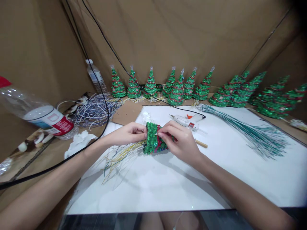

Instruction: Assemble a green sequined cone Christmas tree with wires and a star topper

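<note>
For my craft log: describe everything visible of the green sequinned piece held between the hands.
The green sequinned piece glitters, crossed by red bands. It lies sideways on the white board, thin yellowish wires trailing from one end. The left hand grips that end; the right hand pinches the other.

Glue gun [185, 121] ctr; finished trees [168, 86] along back; green wire bundle [242, 127] rt; bottle [40, 118] lft.

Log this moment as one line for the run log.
left hand: grips green beaded tree | right hand: pinches its side | surface: white board | nearby: glue gun, finished trees
</note>
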`<state>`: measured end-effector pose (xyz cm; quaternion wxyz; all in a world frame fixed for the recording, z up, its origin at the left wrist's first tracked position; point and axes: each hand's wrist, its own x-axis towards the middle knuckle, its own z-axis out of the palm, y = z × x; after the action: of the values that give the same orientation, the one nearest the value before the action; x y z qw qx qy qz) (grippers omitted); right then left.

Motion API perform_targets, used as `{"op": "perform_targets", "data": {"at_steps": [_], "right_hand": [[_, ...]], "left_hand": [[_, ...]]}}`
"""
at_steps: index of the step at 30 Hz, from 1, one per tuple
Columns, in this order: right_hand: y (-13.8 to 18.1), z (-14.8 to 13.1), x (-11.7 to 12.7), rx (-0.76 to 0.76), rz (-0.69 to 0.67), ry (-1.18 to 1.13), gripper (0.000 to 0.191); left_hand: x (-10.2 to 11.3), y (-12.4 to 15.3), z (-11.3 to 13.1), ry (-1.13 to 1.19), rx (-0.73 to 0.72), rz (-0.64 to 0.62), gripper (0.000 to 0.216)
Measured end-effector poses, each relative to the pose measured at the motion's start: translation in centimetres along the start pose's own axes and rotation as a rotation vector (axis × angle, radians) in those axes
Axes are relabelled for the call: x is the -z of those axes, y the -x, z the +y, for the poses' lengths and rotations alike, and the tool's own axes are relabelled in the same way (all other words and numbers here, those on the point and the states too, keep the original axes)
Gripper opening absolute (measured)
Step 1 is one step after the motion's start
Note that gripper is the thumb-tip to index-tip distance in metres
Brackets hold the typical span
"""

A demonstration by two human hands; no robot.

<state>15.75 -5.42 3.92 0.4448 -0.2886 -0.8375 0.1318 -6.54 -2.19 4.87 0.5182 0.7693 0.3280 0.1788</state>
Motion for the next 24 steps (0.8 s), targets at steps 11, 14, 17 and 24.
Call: {"op": "perform_targets", "data": {"at_steps": [11, 14, 17, 24], "right_hand": [[-0.3, -0.6, -0.1, -0.120, 0.048, 0.062, 0.016], [-0.6, -0.6, -0.2, -0.171, 0.059, 0.041, 0.017], [-0.8, -0.5, -0.1, -0.219, 0.047, 0.013, 0.018], [-1.1, 0.0, 0.0, -0.390, -0.008, -0.082, 0.018]], "left_hand": [[-0.1, -0.1, -0.3, 0.010, 0.007, -0.011, 0.030], [-0.2, -0.3, -0.2, 0.056, 0.013, -0.021, 0.032], [-0.4, -0.4, -0.2, 0.126, 0.033, -0.028, 0.034], [-0.6, -0.7, -0.7, 0.213, 0.076, -0.051, 0.034]]}}
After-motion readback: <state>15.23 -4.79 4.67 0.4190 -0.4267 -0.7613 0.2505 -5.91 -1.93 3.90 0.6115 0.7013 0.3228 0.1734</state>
